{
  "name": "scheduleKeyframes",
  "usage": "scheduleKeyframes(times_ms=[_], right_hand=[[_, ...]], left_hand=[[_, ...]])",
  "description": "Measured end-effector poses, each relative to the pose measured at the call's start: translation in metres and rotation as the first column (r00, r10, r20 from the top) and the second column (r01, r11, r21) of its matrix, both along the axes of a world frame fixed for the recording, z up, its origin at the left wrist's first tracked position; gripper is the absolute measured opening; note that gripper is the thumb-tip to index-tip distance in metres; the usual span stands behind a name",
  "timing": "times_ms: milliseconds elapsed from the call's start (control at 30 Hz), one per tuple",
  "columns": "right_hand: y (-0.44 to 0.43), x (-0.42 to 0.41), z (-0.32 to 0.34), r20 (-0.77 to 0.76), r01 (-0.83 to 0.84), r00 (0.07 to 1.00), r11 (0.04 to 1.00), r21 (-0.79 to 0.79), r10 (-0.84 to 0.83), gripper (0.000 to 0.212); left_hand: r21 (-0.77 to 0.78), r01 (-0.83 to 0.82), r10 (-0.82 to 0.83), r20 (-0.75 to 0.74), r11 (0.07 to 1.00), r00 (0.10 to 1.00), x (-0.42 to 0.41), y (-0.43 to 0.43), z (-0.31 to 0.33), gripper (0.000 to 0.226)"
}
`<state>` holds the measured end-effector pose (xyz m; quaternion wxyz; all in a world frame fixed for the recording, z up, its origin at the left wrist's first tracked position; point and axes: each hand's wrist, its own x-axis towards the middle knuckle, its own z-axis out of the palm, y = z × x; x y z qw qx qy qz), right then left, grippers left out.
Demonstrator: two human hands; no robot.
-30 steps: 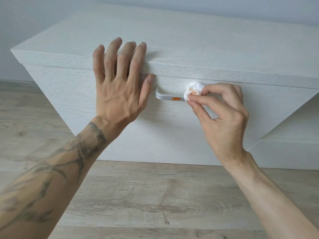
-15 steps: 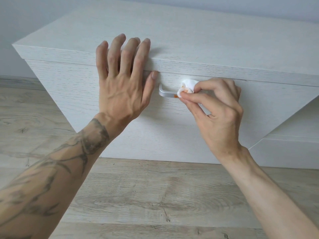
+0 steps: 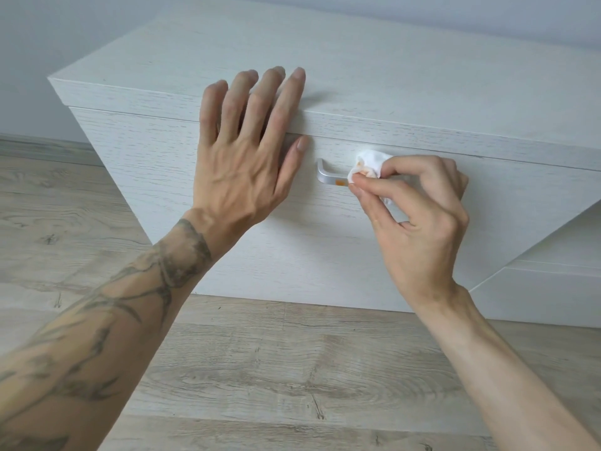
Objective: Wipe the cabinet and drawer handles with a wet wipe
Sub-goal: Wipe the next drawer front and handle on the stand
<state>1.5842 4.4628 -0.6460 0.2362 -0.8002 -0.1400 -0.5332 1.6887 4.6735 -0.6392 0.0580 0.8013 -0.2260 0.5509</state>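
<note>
A silver drawer handle (image 3: 327,176) sits on the front of a low white wood-grain cabinet (image 3: 422,92); an orange smear shows on its lower edge. My right hand (image 3: 419,216) pinches a crumpled white wet wipe (image 3: 369,164), stained orange, against the handle's middle and hides the handle's right part. My left hand (image 3: 247,151) lies flat with fingers spread on the drawer front and the cabinet's top edge, just left of the handle, holding nothing.
Light wood-grain floor (image 3: 260,369) spreads below the cabinet. A grey wall (image 3: 48,43) stands behind it. A lower white cabinet section (image 3: 553,288) adjoins at the right.
The wipe first slid left along the handle, then back a little to the right, uncovering the orange smear again. My left hand stayed pressed on the drawer front.
</note>
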Motion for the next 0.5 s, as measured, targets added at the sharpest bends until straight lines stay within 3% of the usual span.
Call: scheduleKeyframes(times_ms=[333,500], right_hand=[[0.021,0.014,0.003,0.039,-0.05,0.998,0.995,-0.088,0.053,0.008],[0.012,0.004,-0.004,0.083,0.023,0.996,0.996,-0.083,-0.017,0.008]], left_hand=[[-0.034,-0.073,0.077,0.109,0.997,0.991,0.013,0.013,-0.012,0.057],[-0.055,-0.084,0.09,0.136,0.995,0.987,0.018,0.013,-0.014,0.057]])
